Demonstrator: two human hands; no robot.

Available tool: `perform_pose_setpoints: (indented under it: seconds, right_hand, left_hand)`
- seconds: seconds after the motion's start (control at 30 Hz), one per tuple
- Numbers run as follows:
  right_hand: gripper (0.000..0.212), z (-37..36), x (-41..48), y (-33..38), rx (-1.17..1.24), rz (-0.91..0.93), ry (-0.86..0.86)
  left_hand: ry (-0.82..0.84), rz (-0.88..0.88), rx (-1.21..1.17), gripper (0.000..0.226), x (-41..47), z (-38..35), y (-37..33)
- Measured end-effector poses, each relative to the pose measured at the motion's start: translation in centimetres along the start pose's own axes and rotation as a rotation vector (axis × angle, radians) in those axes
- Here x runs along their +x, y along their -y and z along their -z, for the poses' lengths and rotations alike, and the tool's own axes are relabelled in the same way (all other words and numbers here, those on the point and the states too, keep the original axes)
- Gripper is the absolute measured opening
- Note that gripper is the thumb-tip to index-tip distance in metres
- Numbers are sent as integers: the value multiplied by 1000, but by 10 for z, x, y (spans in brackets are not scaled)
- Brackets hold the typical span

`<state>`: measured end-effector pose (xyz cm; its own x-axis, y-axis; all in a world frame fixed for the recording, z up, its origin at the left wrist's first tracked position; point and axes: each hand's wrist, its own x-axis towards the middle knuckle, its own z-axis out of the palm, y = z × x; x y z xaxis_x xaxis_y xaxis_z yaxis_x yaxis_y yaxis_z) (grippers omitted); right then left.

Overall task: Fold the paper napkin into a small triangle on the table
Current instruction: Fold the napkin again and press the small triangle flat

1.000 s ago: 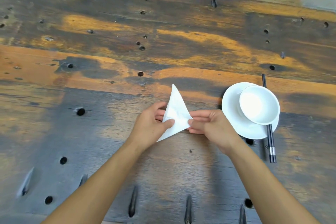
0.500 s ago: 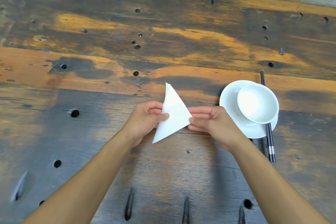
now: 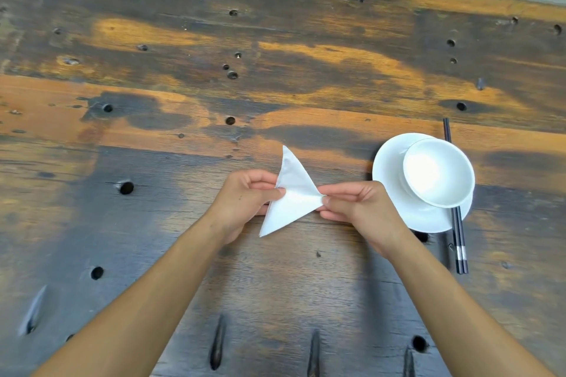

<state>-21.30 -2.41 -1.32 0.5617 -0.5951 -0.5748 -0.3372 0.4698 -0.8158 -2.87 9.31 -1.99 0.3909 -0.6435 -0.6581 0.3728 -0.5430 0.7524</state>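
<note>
A white paper napkin (image 3: 292, 196), folded into a triangle, is held over the dark wooden table (image 3: 214, 86) near its front middle. One tip points away from me and another points down toward me. My left hand (image 3: 245, 202) pinches the napkin's left edge between thumb and fingers. My right hand (image 3: 358, 205) pinches the right corner. Whether the napkin touches the table I cannot tell.
Just right of my right hand stands a white bowl (image 3: 438, 171) on a white saucer (image 3: 389, 168). A pair of dark chopsticks (image 3: 458, 236) lies along the saucer's right side. The tabletop has several holes and slots.
Both hands keep their pinch on the napkin. The right corner has been pulled a little outward and the paper creases there; the triangle sits much as before.
</note>
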Motion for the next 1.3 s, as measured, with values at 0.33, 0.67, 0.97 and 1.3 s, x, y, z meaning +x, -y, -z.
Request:
perform_pose_setpoints:
  seconds: [0.33,0.67,0.97,1.3]
  right_hand:
    - [23,-4,2,-3,-11,85,-71]
    - [17,-6,2,-6,-161,143,-112]
    - [16,-14,-3,-2,-124,191,-133]
    - [27,-9,-3,-6,-21,87,-15]
  left_hand:
    - [-16,64,-159,24,-2,-4,5]
    - [17,78,-196,22,-4,-8,7]
    - [65,96,-235,17,-10,-9,7]
    - [68,20,-144,17,-11,-9,9]
